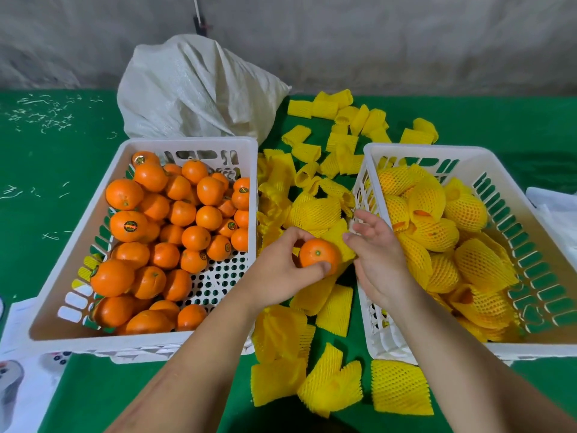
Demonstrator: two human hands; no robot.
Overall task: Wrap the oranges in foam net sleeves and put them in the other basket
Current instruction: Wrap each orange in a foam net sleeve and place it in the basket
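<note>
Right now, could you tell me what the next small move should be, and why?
Probably push the bare orange into the foam sleeve: the left hand grips the fruit against the sleeve that the right hand pinches, and it is not yet wrapped.

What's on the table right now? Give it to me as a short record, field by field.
left hand: grips a bare orange
right hand: pinches a yellow foam sleeve beside the orange
left basket: unwrapped oranges
right basket: sleeved oranges
loose sleeves: scattered between the baskets on the green table
white sack: behind the left basket
</note>
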